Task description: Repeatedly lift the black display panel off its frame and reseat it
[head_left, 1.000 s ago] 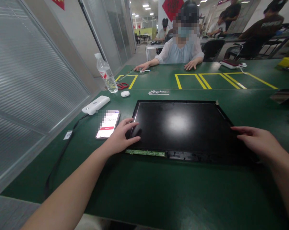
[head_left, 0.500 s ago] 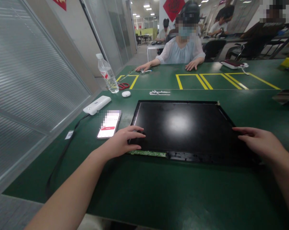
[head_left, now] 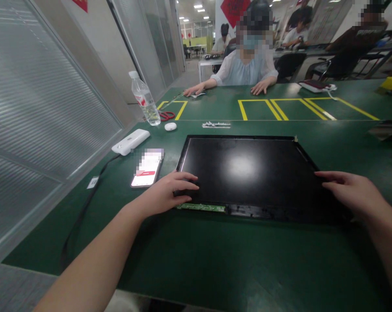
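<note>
Left hand (head_left: 165, 193) has shifted nearer the front edge of the display panel (head_left: 254, 182), flat on green table (head_left: 215, 255); fingers spread, unclenched. Right hand (head_left: 354, 190) at opposite side, grip unconfirmed. Light, even edge pressure advised.

Screen (head_left: 264, 173): black, smooth, semi-gloss, blurry white glare in the middle. Frame (head_left: 241, 137): dark, looks like plastic, low sheen. Circuit board (head_left: 202, 208): green, uneven surface, some shiny bits. Table (head_left: 215, 264): green, smooth, satin, soft reflections. Tape (head_left: 254, 101): yellow, flat; one stretch catches white glare. Bottle (head_left: 146, 102): clear shiny plastic. Phone (head_left: 149, 169): smooth, lit, glassy front. Power bank (head_left: 131, 141): white smooth plastic. Small case (head_left: 170, 126): white, glossy, rounded plastic. Scissors (head_left: 167, 115): red handles, look plastic. Tag (head_left: 92, 182): white, papery. Blouse (head_left: 244, 69): thin cloth, sheer sleeves. Blinds (head_left: 43, 86): ribbed, greyish, behind smooth glass.
</note>
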`<action>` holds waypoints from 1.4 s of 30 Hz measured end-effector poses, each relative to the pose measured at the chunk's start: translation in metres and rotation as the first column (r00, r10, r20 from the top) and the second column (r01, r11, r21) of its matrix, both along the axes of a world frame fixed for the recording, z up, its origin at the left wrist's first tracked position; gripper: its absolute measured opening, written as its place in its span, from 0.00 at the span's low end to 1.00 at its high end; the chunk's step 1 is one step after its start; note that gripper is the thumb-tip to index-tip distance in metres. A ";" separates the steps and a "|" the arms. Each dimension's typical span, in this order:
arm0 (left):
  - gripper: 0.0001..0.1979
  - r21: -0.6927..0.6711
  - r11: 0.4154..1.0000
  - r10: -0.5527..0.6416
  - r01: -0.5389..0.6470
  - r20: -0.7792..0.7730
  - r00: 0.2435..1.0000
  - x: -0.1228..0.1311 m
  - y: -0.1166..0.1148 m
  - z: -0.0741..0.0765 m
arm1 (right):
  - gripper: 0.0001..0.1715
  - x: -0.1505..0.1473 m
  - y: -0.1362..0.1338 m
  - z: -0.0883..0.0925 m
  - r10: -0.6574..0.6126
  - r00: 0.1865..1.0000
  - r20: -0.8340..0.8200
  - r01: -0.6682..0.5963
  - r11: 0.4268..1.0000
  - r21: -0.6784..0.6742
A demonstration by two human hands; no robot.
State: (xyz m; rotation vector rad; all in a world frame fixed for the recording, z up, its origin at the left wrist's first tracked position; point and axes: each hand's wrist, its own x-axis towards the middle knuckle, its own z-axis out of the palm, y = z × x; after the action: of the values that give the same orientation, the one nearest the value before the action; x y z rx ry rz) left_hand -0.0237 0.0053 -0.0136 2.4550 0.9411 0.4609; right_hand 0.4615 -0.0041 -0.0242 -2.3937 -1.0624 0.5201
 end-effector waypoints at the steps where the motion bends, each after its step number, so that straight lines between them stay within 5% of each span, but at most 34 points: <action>1: 0.15 0.004 1.000 -0.002 0.002 -0.005 1.000 0.000 0.000 0.000 | 0.24 0.000 0.000 0.000 -0.007 1.000 -0.007 0.007 1.000 0.011; 42: 0.17 -0.010 0.997 0.072 -0.073 -0.049 0.996 -0.001 0.002 0.002 | 0.25 0.007 0.000 -0.009 0.009 1.000 -0.023 -0.008 1.000 0.029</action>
State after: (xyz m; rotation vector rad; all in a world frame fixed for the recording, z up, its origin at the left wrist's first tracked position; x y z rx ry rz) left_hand -0.0247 0.0074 -0.0115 2.4383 1.0529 0.4204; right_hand 0.4686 -0.0038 -0.0328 -2.3531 -1.0635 0.5308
